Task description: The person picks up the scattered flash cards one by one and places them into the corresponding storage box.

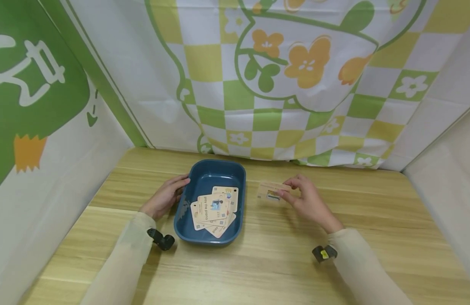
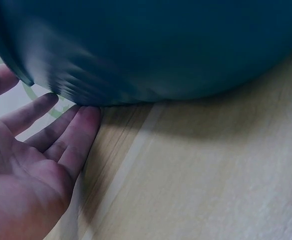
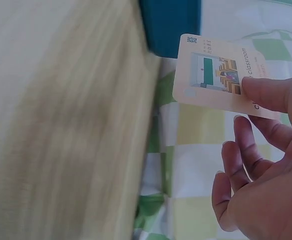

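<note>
A blue plastic basin [image 1: 235,166] stands on the table with several flash cards [image 1: 213,205] lying overlapped inside it. The top one reads "play the piano". My left hand [image 1: 167,196] touches the basin's left side; in the left wrist view the fingers [image 2: 81,127] are fairly straight against its outer wall, low down. Right of the basin, my right hand [image 1: 305,199] pinches a flash card [image 1: 268,191] between thumb and index finger, above the table. The right wrist view shows the card [image 3: 205,75] with a classroom picture, while the other fingers [image 3: 235,165] curl loosely below.
The wooden table [image 1: 280,271] meets a hanging checkered cloth [image 1: 238,106] at its back edge. White and green sheeting [image 1: 32,140] stands on the left, and a white panel [image 1: 444,165] on the right. Each wrist wears a black strap with a camera [image 1: 164,241].
</note>
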`<state>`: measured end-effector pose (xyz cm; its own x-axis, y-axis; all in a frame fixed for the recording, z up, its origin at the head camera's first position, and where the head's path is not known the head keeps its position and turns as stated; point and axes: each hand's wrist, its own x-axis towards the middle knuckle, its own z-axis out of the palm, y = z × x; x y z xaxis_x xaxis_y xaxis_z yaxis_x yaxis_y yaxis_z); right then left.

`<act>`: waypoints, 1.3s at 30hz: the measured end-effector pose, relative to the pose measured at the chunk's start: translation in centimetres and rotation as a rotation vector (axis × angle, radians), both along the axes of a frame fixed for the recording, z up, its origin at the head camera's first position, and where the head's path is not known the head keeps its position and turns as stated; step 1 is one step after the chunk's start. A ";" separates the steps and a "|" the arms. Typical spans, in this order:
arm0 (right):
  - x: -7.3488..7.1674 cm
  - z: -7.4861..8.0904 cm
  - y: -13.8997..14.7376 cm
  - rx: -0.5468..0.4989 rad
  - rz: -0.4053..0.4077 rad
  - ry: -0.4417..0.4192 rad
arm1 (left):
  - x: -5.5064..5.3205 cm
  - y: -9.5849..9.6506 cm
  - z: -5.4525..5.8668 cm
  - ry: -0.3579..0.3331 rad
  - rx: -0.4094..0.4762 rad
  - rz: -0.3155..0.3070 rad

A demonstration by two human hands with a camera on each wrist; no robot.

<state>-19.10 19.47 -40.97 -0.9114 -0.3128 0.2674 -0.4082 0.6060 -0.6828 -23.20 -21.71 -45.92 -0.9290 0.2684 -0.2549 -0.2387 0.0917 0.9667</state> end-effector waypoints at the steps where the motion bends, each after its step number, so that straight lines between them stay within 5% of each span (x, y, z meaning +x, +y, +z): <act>1: 0.0 0.3 -0.1 -0.006 0.004 0.004 | 0.0 0.0 0.0 0.001 0.002 0.000; 14: -0.1 2.7 -1.8 -0.016 0.044 0.140 | -0.1 0.1 0.0 -0.006 -0.001 0.003; 39: -0.8 2.9 -9.8 -0.031 0.152 0.040 | -0.1 0.1 -0.1 0.003 -0.006 -0.003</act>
<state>-19.92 9.67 -38.09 -0.8424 -0.4376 0.3145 -0.5214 0.5141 -0.6811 -23.28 -21.56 -46.00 -0.9291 0.2693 -0.2533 -0.2353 0.0979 0.9670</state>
